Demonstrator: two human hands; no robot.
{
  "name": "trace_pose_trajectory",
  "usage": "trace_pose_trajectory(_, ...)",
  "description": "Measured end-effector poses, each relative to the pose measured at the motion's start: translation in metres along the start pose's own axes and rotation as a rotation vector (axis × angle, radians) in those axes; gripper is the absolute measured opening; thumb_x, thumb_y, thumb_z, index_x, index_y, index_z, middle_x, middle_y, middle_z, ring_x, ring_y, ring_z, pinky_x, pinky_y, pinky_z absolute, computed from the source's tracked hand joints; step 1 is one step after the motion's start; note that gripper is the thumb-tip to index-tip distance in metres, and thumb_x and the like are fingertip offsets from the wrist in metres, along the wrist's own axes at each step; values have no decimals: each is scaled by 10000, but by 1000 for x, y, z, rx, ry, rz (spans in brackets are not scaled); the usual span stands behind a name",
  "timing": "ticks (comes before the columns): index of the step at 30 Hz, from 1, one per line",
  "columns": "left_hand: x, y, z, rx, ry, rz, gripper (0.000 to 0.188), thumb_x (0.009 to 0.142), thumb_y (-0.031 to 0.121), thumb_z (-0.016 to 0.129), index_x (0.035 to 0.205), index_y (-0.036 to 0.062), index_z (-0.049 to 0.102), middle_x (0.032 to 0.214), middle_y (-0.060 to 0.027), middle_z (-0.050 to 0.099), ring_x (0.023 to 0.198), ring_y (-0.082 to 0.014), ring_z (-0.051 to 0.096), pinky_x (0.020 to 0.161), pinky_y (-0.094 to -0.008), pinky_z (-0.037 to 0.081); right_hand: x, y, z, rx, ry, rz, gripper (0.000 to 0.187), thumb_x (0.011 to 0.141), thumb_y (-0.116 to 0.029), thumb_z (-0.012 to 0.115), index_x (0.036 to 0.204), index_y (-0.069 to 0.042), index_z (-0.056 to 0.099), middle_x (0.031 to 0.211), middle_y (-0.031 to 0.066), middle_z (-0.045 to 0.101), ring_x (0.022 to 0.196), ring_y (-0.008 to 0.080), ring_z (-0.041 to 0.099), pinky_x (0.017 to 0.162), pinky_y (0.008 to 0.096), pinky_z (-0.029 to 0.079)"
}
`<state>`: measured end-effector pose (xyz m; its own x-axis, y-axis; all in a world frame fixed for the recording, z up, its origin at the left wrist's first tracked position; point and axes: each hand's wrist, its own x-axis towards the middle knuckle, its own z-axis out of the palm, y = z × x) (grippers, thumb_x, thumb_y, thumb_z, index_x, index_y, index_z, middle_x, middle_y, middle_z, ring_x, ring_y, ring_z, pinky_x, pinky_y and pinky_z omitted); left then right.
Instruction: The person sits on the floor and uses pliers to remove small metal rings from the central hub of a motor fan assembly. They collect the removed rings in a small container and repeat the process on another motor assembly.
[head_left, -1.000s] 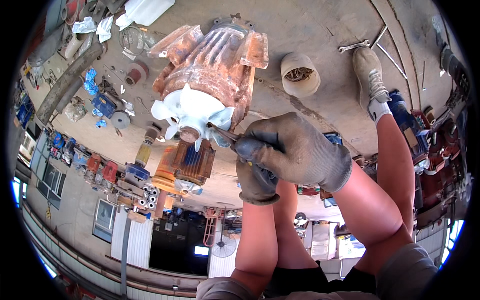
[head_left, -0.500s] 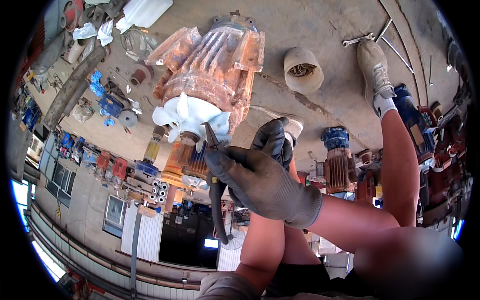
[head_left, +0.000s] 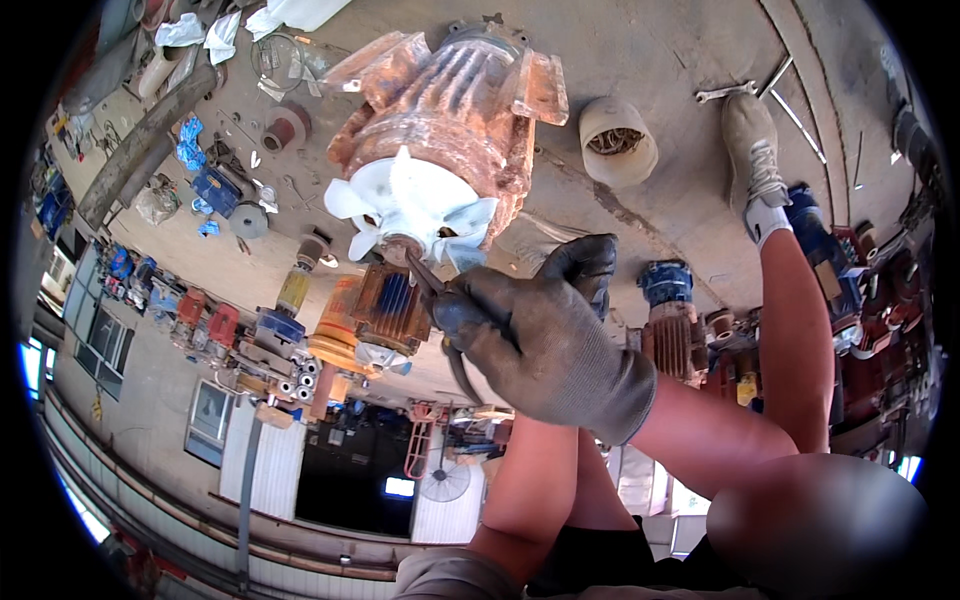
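1. Grey-gloved right hand (head_left: 555,345) was clamped on dark pliers (head_left: 425,278)
2. Forward-left of it, the pliers' tips were at the white fan (head_left: 425,192) on a rusty motor (head_left: 435,135)
3. Left hand (head_left: 587,264) was just beyond the right, partly hidden; how open, I could not tell

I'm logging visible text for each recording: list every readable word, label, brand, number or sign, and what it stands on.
No text can be read.
White fan: no lettering shows.
Rusty motor: no lettering shows.
Pliers: any marking too small to read.
Bright rectangle in the dark doorway: too small to tell.
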<state>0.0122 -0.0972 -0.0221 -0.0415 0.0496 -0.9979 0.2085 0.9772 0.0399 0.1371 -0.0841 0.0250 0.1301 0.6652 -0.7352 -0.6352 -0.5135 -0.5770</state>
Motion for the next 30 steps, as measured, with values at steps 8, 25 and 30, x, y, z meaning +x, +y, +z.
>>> trace_pose_trajectory(8, -9, 12, 14, 244, 27, 342, 333, 940, 23, 701, 1270, 3, 668, 981, -45, 737, 714, -77, 619, 613, -200, 484, 20, -27, -21, -261, -154, 46, 354, 1052, -287, 582, 1212, 3, 704, 878, 153, 728, 793, 224, 714, 777, 378, 567)
trace_pose_trajectory(25, -34, -5, -36, -61, -264, 184, 323, 910, -63, 654, 1221, 3, 709, 997, -44, 763, 784, -57, 658, 626, -210, 490, 21, -31, -3, -215, -199, 139, 598, 1095, -478, 529, 1362, 50, 615, 930, 49, 660, 745, 80, 572, 696, 244, 486)
trace_pose_trajectory(30, -33, -6, -45, 55, -217, 224, 181, 945, 84, 719, 1115, 32, 750, 873, 13, 751, 724, -28, 628, 612, -204, 470, 20, -30, 0, -233, -158, 110, 605, 1095, -503, 520, 1345, 35, 634, 893, 45, 683, 660, 63, 537, 573, 211, 412)
